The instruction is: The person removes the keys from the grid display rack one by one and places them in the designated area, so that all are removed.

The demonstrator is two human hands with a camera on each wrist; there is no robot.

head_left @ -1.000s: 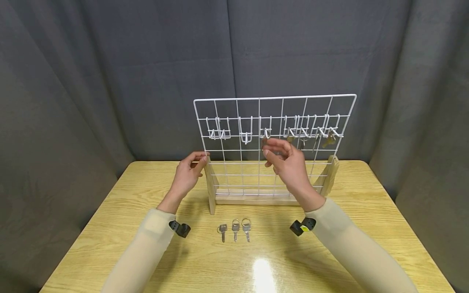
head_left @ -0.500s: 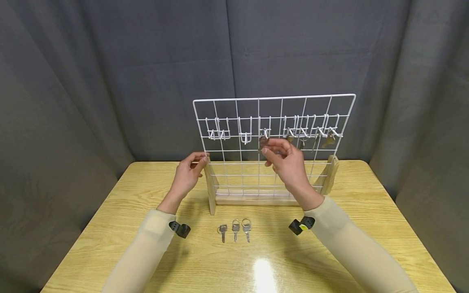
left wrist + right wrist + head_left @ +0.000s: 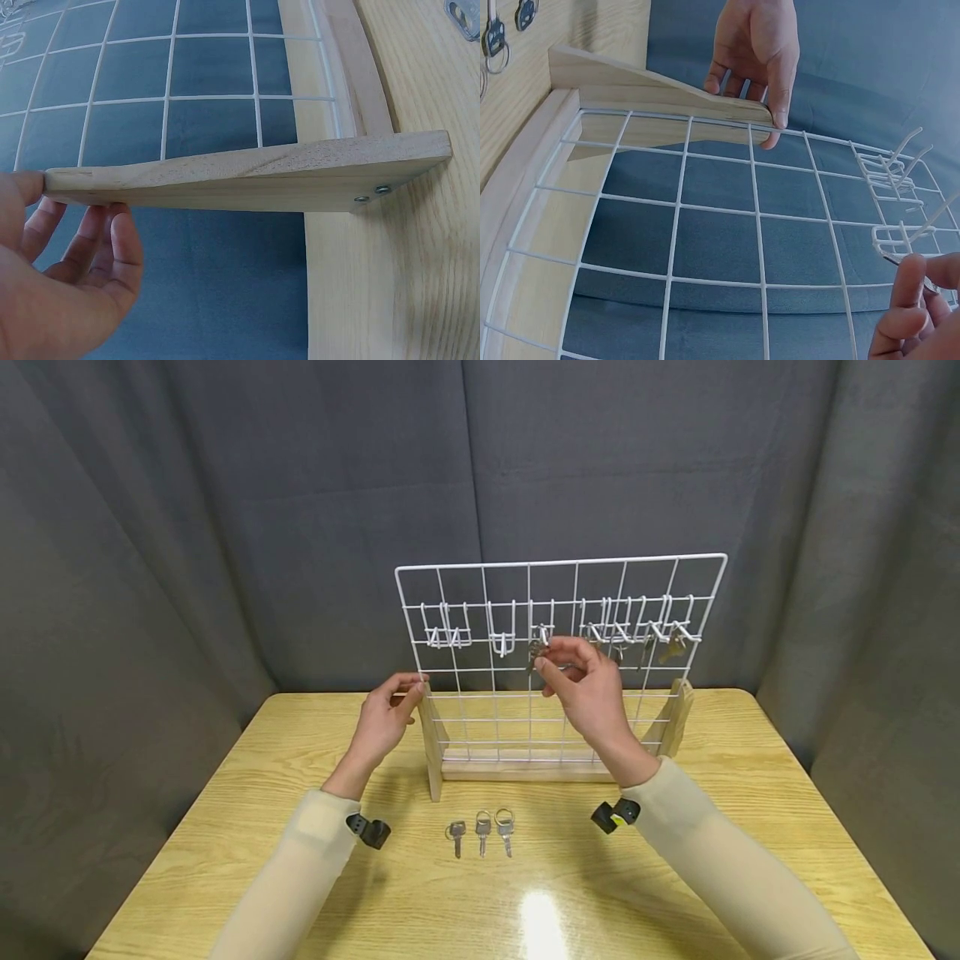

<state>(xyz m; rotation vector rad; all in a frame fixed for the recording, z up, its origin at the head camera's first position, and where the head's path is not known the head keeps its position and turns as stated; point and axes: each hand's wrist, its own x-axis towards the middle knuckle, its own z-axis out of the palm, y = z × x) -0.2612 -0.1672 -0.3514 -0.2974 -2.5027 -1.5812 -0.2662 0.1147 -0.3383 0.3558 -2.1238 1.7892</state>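
Note:
A white wire grid rack [image 3: 555, 562] stands on wooden side supports. My left hand [image 3: 381, 720] grips the upper end of the left wooden support [image 3: 247, 169], thumb side on one face and fingers against the other. At a hook [image 3: 543, 633] near the grid's middle, my right hand [image 3: 597, 693] pinches a small metal key [image 3: 534, 653] between thumb and fingers. The key's ring is around the hook; the fingers hide part of the key. In the right wrist view, only slivers of the key show beside the fingertips [image 3: 910, 271].
Three keys with rings, the left key [image 3: 457, 837], middle key [image 3: 483, 828] and right key [image 3: 506, 833], lie on the wooden table [image 3: 247, 827] before the rack. Several keys, including a brass-coloured key [image 3: 675, 645], hang from right-hand hooks. Bare hooks [image 3: 446, 635] are at left. Grey curtain [image 3: 337, 510] behind.
My right hand has risen slightly and its thumb and fingertips have come together on the key, which has shifted a little left. My left hand stays on the support.

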